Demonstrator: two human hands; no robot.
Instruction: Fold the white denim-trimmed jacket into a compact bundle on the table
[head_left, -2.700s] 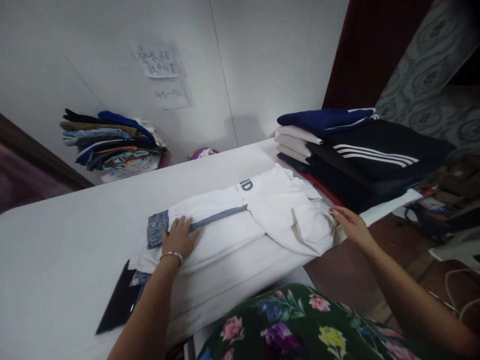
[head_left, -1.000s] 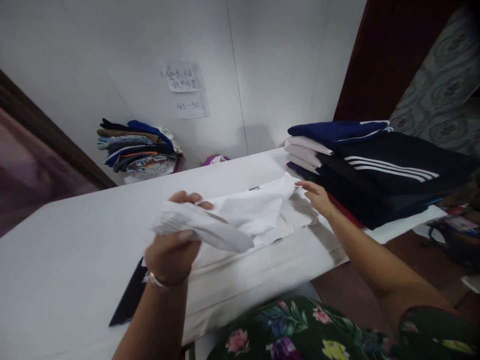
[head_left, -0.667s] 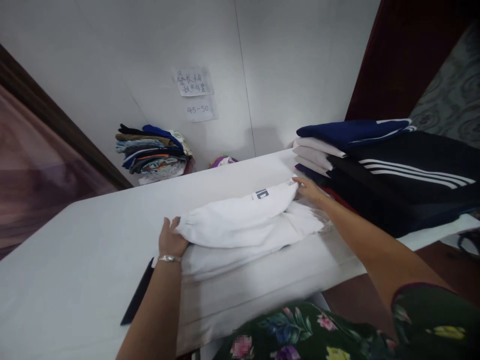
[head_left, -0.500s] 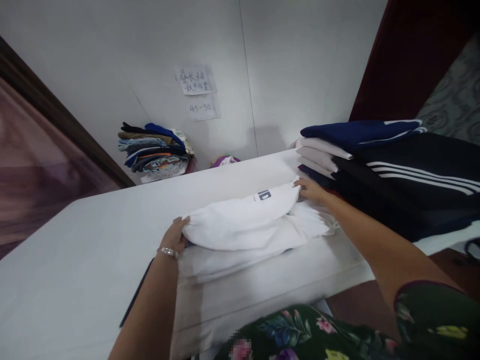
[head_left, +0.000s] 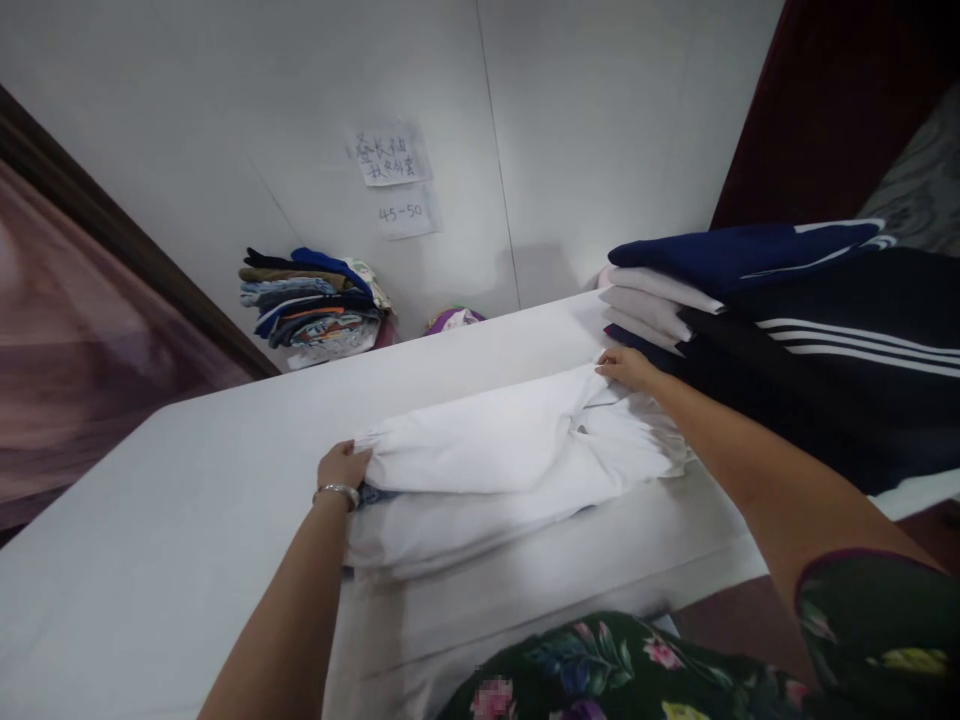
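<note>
A white garment (head_left: 480, 435) lies partly folded across the near side of the white table, with gathered fabric at its right end. My left hand (head_left: 343, 468), with a silver bangle at the wrist, pinches the garment's left end. At the upper right corner, my right hand (head_left: 624, 368) grips the fabric between thumb and fingers. A bit of blue patterned cloth shows under the left end. Nearer my body, a pale cloth (head_left: 555, 570) lies spread beneath the garment.
Folded dark clothes (head_left: 832, 380) are piled on the right, beside grey-white folded pieces. Behind the white table (head_left: 187, 500), a stack of folded clothes (head_left: 315, 305) stands against the wall. Two handwritten papers (head_left: 394, 160) hang there. A pink curtain (head_left: 82, 350) is at the left.
The garment's upper layer lies flatter, and the dark print seen on it before no longer shows. Both hands still hold its ends, the left slightly farther left.
</note>
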